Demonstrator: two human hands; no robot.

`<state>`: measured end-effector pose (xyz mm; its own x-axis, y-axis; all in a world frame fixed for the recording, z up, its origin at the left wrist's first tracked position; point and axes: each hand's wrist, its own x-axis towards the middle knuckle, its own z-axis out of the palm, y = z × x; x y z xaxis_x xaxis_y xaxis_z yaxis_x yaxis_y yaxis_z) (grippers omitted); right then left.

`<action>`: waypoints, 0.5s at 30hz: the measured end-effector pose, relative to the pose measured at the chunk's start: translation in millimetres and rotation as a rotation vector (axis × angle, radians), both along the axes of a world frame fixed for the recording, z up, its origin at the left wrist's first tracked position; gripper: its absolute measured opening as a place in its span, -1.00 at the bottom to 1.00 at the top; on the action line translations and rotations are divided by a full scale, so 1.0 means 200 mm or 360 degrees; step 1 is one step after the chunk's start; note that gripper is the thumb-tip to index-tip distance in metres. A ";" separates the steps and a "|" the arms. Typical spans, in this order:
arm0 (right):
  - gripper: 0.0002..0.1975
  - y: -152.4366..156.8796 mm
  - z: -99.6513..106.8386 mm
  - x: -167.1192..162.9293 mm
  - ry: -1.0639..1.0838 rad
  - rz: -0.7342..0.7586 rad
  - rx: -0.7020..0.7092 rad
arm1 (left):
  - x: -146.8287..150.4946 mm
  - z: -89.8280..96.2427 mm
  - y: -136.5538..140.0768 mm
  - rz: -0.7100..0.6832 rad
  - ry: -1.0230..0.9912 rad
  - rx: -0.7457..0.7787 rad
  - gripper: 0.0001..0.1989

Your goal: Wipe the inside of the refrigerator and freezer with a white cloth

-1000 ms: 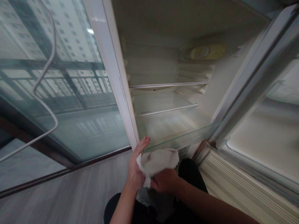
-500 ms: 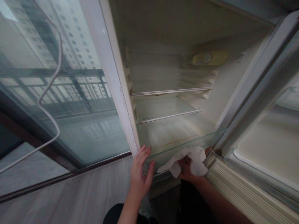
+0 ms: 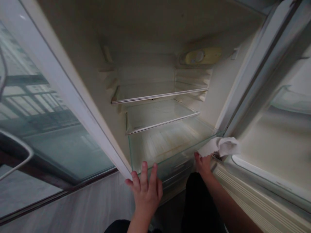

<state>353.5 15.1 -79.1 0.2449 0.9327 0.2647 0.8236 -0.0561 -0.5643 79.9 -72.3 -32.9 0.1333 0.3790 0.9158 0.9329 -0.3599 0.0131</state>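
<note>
In the head view, my left hand (image 3: 147, 192) lies with its fingers spread at the front left corner of a clear bottom panel (image 3: 167, 136) with a greenish glass edge. Its fingertips rest at that edge and hold nothing. My right hand (image 3: 204, 164) grips a crumpled white cloth (image 3: 228, 146), perhaps a paper towel, at the panel's front right corner. Most of the right fingers are hidden behind the cloth. Both hands are at the mouth of an open refrigerator (image 3: 145, 69) whose inside is white and stained in places.
Two glass shelves (image 3: 165, 111) sit above the bottom panel. A yellowish control housing (image 3: 204, 56) is on the right inner wall. The open door (image 3: 274, 145) takes up the right side. Left are a glass window (image 3: 73, 142) and a pale cable (image 3: 26, 147); my knee (image 3: 196, 191) is below.
My right hand and the cloth have moved right along the front edge to the corner. My left hand has turned palm down with its fingers on the edge. The view has shifted rightward.
</note>
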 end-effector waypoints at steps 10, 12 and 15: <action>-0.27 0.11 0.16 -0.03 0.0791 -0.0599 0.0360 | -0.02 0.01 0.05 0.0044 0.0077 -0.0085 -0.04; -0.23 0.14 0.15 -0.05 0.0832 -0.0590 0.0458 | -0.05 0.02 0.08 0.0079 0.0036 -0.0170 -0.07; -0.32 0.18 0.10 -0.10 0.0605 -0.0375 0.0393 | -0.07 0.01 0.13 0.0139 -0.0013 -0.0314 -0.12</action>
<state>334.3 50.4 -58.3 0.5630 0.7613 0.3217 0.5386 -0.0427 -0.8415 66.7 -46.9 -30.3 0.0853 0.5610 0.8234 0.9600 -0.2675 0.0828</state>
